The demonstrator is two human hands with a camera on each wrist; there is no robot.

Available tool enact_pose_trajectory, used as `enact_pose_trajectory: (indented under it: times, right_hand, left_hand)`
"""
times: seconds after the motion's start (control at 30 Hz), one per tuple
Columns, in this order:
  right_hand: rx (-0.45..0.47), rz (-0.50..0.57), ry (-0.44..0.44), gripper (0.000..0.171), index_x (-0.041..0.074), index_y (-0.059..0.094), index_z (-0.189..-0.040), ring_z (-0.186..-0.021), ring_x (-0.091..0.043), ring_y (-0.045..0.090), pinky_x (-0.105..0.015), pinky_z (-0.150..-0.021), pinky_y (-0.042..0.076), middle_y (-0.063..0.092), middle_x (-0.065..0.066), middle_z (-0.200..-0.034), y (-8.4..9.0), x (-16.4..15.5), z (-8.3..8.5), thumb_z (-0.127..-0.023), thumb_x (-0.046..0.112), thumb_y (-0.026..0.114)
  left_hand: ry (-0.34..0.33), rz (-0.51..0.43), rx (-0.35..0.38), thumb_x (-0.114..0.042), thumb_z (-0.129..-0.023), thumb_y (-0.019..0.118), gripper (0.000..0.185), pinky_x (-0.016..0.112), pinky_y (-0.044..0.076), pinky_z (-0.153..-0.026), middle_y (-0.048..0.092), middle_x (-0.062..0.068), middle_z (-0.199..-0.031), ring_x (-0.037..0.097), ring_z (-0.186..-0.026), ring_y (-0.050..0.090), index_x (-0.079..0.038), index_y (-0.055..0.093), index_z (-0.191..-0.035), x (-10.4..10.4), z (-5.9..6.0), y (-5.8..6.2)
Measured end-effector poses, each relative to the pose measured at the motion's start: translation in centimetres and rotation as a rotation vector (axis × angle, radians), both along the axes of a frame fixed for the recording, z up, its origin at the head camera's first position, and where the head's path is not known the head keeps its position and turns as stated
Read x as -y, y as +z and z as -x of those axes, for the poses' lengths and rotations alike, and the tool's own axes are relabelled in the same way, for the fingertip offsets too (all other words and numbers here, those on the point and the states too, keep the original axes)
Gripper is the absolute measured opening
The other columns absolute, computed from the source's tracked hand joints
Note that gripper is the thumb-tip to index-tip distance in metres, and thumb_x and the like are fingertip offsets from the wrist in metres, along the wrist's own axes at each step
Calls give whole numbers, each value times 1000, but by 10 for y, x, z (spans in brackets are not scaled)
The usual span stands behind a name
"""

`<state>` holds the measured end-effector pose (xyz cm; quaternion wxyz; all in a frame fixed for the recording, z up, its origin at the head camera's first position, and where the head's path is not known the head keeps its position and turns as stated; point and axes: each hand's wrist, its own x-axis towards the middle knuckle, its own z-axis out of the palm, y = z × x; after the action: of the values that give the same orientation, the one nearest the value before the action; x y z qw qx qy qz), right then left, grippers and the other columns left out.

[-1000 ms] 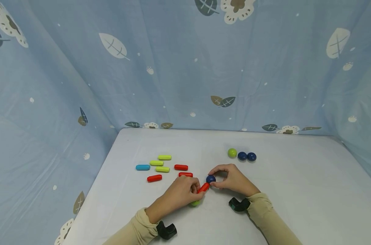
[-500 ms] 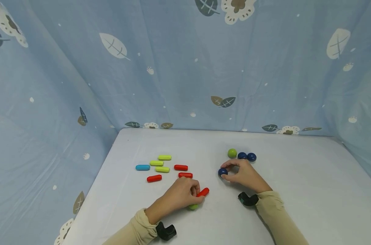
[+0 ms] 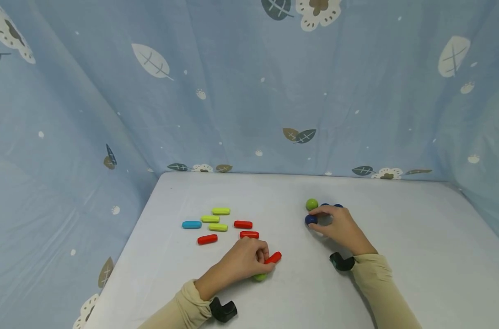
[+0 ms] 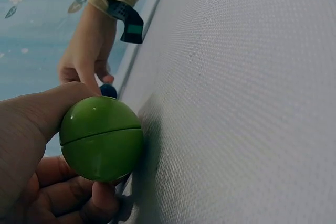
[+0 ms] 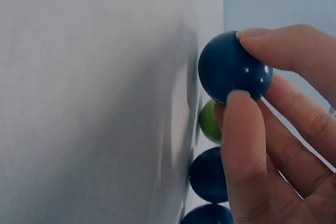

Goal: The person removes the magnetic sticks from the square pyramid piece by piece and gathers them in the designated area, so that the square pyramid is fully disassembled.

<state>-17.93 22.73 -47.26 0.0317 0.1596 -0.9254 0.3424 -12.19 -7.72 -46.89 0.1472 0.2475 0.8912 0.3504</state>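
My left hand (image 3: 246, 259) grips a short red rod (image 3: 276, 257) between thumb and fingers, its far end sticking out. At the rod's near end is a green ball (image 4: 102, 139), large in the left wrist view and partly under the hand in the head view. My right hand (image 3: 343, 228) pinches a dark blue ball (image 5: 231, 67) between thumb and index finger, close to the table. Just behind it sits another green ball (image 3: 312, 204). Two more dark blue balls, one of them the lower blue ball (image 5: 209, 174), are mostly hidden behind that hand in the head view.
Left of my left hand lie loose rods: a light blue rod (image 3: 191, 225), several yellow-green rods, among them the nearest one (image 3: 218, 227), and red rods such as the front one (image 3: 207, 239). The white table (image 3: 381, 196) ends at a blue patterned curtain (image 3: 249, 91).
My right hand has carried the dark blue ball away from the red rod's end, rightward and back toward the other balls. My left hand has barely moved; the rod's tip has dropped slightly.
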Motion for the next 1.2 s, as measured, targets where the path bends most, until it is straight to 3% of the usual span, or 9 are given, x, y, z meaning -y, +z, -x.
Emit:
enact_pose_trajectory:
  times: [0.2, 0.73, 1.03, 1.2]
  right_hand:
    - [-29, -15, -3, 32, 11, 79, -110, -105, -29, 72, -52, -94, 56, 77, -9, -107, 3, -2, 1, -80, 10, 88]
    - [-72, -2, 8, 30, 9, 78, -109, -112, -34, 71, -52, -97, 56, 77, -12, -113, 0, -2, 2, -80, 6, 87]
    - [-120, 29, 14, 28, 9, 79, -107, -110, -33, 72, -51, -93, 58, 77, -13, -114, 3, 1, 1, -80, 8, 88]
    - [-122, 63, 21, 29, 10, 78, -108, -107, -31, 72, -42, -77, 61, 77, -12, -114, 6, 5, -2, -81, 9, 87]
  left_hand:
    - [7, 2, -3, -24, -84, 84, 22, 17, 39, -53, 51, -14, -57, -1, -55, 47, -18, 64, -74, 0, 0, 0]
    - [-1, -15, 18, -22, -84, 83, 21, 16, 37, -54, 52, -14, -58, -2, -55, 46, -17, 65, -75, 0, -1, 0]
    - [7, -10, 24, -24, -85, 82, 20, 17, 39, -55, 52, -12, -58, -1, -56, 47, -18, 65, -77, 0, -1, 2]
    - [40, -63, 26, -24, -86, 81, 17, 18, 46, -61, 58, -13, -67, 0, -62, 53, -19, 66, -81, 0, 1, 0]
